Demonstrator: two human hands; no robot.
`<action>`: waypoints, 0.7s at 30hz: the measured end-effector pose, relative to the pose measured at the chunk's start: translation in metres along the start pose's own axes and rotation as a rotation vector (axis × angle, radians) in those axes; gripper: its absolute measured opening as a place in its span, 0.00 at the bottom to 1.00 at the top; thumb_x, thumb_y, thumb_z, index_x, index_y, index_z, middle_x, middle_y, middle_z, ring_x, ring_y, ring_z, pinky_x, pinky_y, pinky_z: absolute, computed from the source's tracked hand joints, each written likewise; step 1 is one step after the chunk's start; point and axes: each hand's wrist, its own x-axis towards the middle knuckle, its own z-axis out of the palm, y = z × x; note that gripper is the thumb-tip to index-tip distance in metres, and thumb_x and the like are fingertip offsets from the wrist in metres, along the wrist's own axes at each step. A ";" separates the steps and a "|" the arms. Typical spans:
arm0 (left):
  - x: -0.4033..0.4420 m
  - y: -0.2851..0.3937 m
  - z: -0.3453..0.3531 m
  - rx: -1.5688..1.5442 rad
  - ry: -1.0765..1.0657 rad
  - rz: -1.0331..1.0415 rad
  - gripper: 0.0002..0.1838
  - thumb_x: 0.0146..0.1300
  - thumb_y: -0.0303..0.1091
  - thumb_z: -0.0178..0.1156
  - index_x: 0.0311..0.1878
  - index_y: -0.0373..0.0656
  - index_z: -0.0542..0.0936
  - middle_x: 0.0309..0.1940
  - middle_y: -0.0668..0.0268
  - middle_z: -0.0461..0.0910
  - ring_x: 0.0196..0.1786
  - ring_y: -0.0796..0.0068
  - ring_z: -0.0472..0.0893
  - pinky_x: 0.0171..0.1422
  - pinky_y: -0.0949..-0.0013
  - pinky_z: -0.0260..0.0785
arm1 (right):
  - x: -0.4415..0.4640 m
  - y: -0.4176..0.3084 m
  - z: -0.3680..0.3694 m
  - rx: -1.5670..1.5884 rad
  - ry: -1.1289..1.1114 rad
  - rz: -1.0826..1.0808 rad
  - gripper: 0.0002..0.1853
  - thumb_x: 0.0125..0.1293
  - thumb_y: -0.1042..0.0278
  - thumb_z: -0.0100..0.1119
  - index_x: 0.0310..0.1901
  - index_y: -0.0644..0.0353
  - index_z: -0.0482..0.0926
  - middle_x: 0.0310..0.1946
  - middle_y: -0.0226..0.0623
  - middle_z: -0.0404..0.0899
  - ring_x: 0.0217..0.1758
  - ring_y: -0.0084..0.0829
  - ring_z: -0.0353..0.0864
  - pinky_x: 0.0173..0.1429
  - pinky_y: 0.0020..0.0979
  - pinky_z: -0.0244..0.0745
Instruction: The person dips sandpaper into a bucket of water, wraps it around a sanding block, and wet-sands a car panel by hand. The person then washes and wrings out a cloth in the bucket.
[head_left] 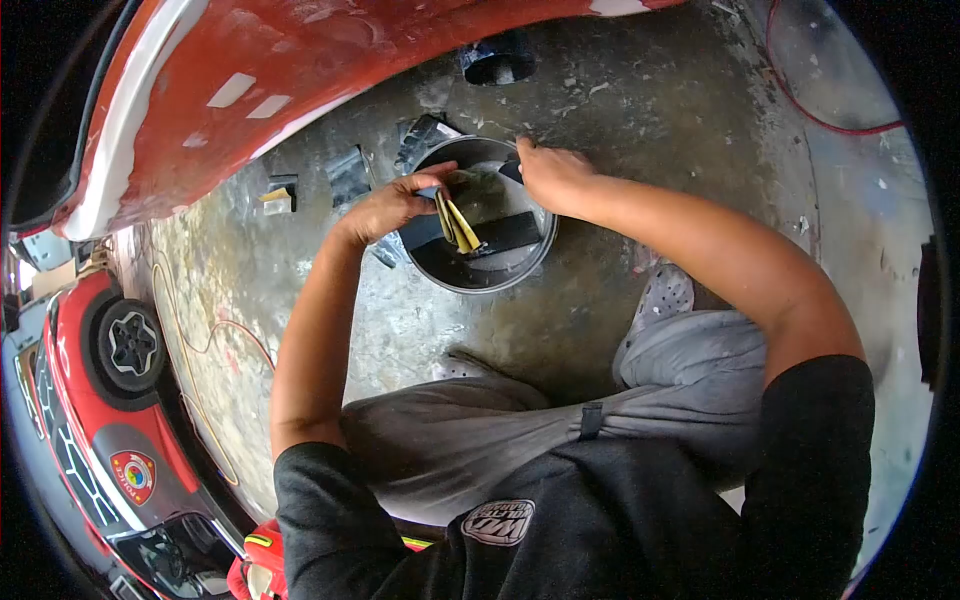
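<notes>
- We see a big red car panel (330,50) over the wet gray floor (590,330).
- We see a red car (75,380) off to the left.
- Our round bucket (553,245) sits on the floor, in front of our knees.
- Our right hand (555,178) is curled at the bucket's far right edge. Something dark is by its fingers, but we can't tell if it grips that or the rim.
- Our left hand (388,208) pinches the folded yellow sheets (454,222) over the bucket.
- A flat black strip (512,233) lies across the bucket, close to the sheets.
</notes>
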 end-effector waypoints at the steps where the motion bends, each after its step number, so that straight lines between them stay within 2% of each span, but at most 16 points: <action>1: -0.002 0.001 -0.003 -0.009 0.004 0.039 0.14 0.66 0.28 0.66 0.55 0.41 0.83 0.76 0.62 0.71 0.72 0.70 0.72 0.79 0.67 0.60 | -0.001 -0.003 -0.002 -0.055 -0.018 0.016 0.29 0.72 0.75 0.44 0.74 0.72 0.61 0.51 0.63 0.84 0.55 0.60 0.86 0.60 0.55 0.81; 2: -0.001 0.002 -0.007 0.000 -0.025 0.083 0.13 0.67 0.28 0.66 0.55 0.42 0.83 0.69 0.64 0.79 0.67 0.72 0.76 0.75 0.67 0.64 | -0.002 -0.006 -0.005 -0.112 -0.035 0.031 0.29 0.72 0.75 0.44 0.74 0.72 0.61 0.50 0.62 0.85 0.53 0.60 0.87 0.58 0.55 0.82; 5: -0.010 0.004 -0.015 -0.195 0.059 -0.083 0.13 0.69 0.31 0.66 0.55 0.44 0.82 0.56 0.69 0.85 0.57 0.76 0.81 0.68 0.68 0.70 | -0.011 -0.023 -0.026 -0.300 -0.048 -0.055 0.26 0.71 0.75 0.47 0.70 0.72 0.67 0.46 0.62 0.86 0.49 0.60 0.88 0.53 0.55 0.83; 6: -0.013 0.008 -0.011 -0.227 0.187 -0.084 0.11 0.70 0.32 0.66 0.54 0.45 0.82 0.44 0.75 0.85 0.46 0.81 0.82 0.57 0.71 0.75 | -0.012 -0.028 -0.034 -0.368 -0.047 -0.110 0.25 0.71 0.74 0.48 0.68 0.72 0.70 0.45 0.63 0.86 0.47 0.60 0.88 0.51 0.56 0.84; 9: -0.024 0.002 -0.036 -0.385 0.197 -0.069 0.12 0.71 0.31 0.67 0.55 0.45 0.82 0.42 0.74 0.85 0.41 0.82 0.83 0.50 0.73 0.77 | 0.000 -0.043 -0.061 -0.307 0.056 -0.102 0.19 0.75 0.70 0.46 0.62 0.65 0.77 0.40 0.57 0.86 0.44 0.62 0.87 0.49 0.56 0.82; 10: -0.034 0.009 -0.044 -0.440 0.207 -0.061 0.11 0.71 0.30 0.67 0.55 0.45 0.82 0.42 0.74 0.86 0.40 0.82 0.83 0.48 0.74 0.77 | 0.006 -0.045 -0.070 -0.165 0.133 -0.120 0.15 0.76 0.67 0.48 0.55 0.60 0.81 0.41 0.56 0.86 0.46 0.59 0.87 0.49 0.55 0.81; 11: -0.041 0.004 -0.057 -0.482 0.216 -0.017 0.11 0.71 0.29 0.66 0.55 0.45 0.82 0.42 0.73 0.87 0.40 0.81 0.84 0.49 0.73 0.78 | 0.014 -0.042 -0.073 0.054 0.252 -0.185 0.14 0.77 0.63 0.51 0.55 0.59 0.81 0.43 0.54 0.87 0.47 0.56 0.88 0.48 0.53 0.80; 13: -0.063 0.012 -0.069 -0.592 0.239 0.029 0.09 0.73 0.28 0.63 0.54 0.43 0.83 0.45 0.72 0.87 0.44 0.81 0.85 0.53 0.73 0.78 | 0.041 -0.045 -0.072 0.267 0.374 -0.294 0.16 0.77 0.61 0.53 0.56 0.60 0.81 0.44 0.52 0.87 0.46 0.50 0.88 0.48 0.47 0.79; 14: -0.070 0.006 -0.079 -0.584 0.256 0.034 0.10 0.73 0.28 0.63 0.54 0.43 0.83 0.46 0.71 0.87 0.46 0.80 0.85 0.55 0.72 0.78 | 0.053 -0.053 -0.069 0.392 0.345 -0.299 0.17 0.77 0.60 0.54 0.58 0.60 0.81 0.43 0.47 0.87 0.43 0.40 0.88 0.49 0.40 0.80; 15: -0.076 0.007 -0.083 -0.569 0.254 0.030 0.10 0.72 0.28 0.64 0.55 0.43 0.83 0.45 0.70 0.87 0.45 0.80 0.85 0.54 0.72 0.79 | 0.050 -0.077 -0.079 0.539 0.117 -0.187 0.20 0.79 0.53 0.54 0.61 0.58 0.80 0.47 0.41 0.86 0.47 0.32 0.85 0.52 0.36 0.79; 17: -0.086 0.007 -0.084 -0.548 0.251 0.028 0.12 0.72 0.29 0.65 0.57 0.43 0.81 0.45 0.70 0.87 0.45 0.79 0.86 0.52 0.72 0.79 | 0.056 -0.112 -0.068 0.717 -0.034 -0.216 0.28 0.79 0.43 0.54 0.65 0.58 0.77 0.56 0.37 0.83 0.54 0.32 0.82 0.54 0.36 0.79; 19: -0.090 0.002 -0.086 -0.499 0.305 0.026 0.12 0.72 0.30 0.64 0.56 0.43 0.81 0.45 0.71 0.86 0.45 0.79 0.85 0.53 0.72 0.78 | 0.065 -0.138 -0.055 0.741 -0.026 -0.274 0.35 0.78 0.36 0.51 0.71 0.60 0.72 0.63 0.39 0.78 0.61 0.33 0.80 0.56 0.38 0.79; 20: -0.091 -0.003 -0.088 -0.466 0.331 0.025 0.12 0.72 0.30 0.64 0.57 0.43 0.81 0.45 0.71 0.86 0.45 0.80 0.85 0.54 0.71 0.78 | 0.064 -0.142 -0.054 0.811 -0.127 -0.199 0.37 0.78 0.40 0.56 0.75 0.62 0.67 0.63 0.44 0.78 0.62 0.33 0.79 0.56 0.37 0.81; 21: -0.093 -0.003 -0.085 -0.436 0.362 0.026 0.12 0.73 0.31 0.64 0.57 0.44 0.81 0.45 0.71 0.86 0.46 0.80 0.84 0.54 0.71 0.78 | 0.060 -0.148 -0.050 0.878 -0.192 -0.240 0.37 0.77 0.42 0.57 0.75 0.63 0.66 0.62 0.44 0.78 0.62 0.32 0.80 0.56 0.37 0.81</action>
